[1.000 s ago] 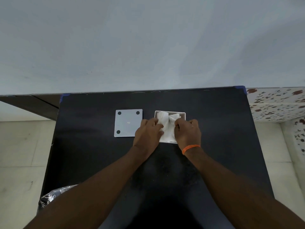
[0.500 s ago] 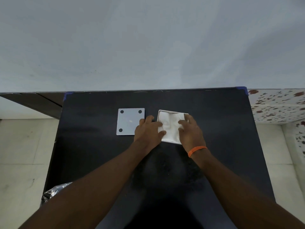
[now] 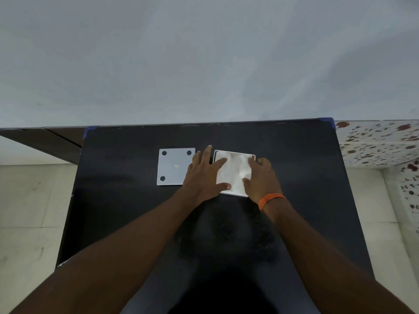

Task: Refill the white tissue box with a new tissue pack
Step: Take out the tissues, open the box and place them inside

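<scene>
The white tissue box [image 3: 235, 194] stands open at the middle of the black table [image 3: 127, 211], and white tissues [image 3: 235, 171] fill it to the rim. My left hand [image 3: 204, 175] lies flat with fingers spread over the box's left side, thumb and forefinger resting on the tissues. My right hand [image 3: 260, 177], an orange band on its wrist, presses down on the tissues at the box's right side. The box's flat white lid [image 3: 174, 166] with round black feet lies to the left of the box, and my left hand partly overlaps its right edge.
A pale wall rises behind the table's far edge. Blue tape marks the far corners [image 3: 327, 120]. A floral-patterned surface [image 3: 376, 143] sits at the right, and pale floor tiles lie to the left.
The tissues stood up bunched out of the box a second ago; both hands have pushed them flat and level with the rim. My left hand's fingers have spread open.
</scene>
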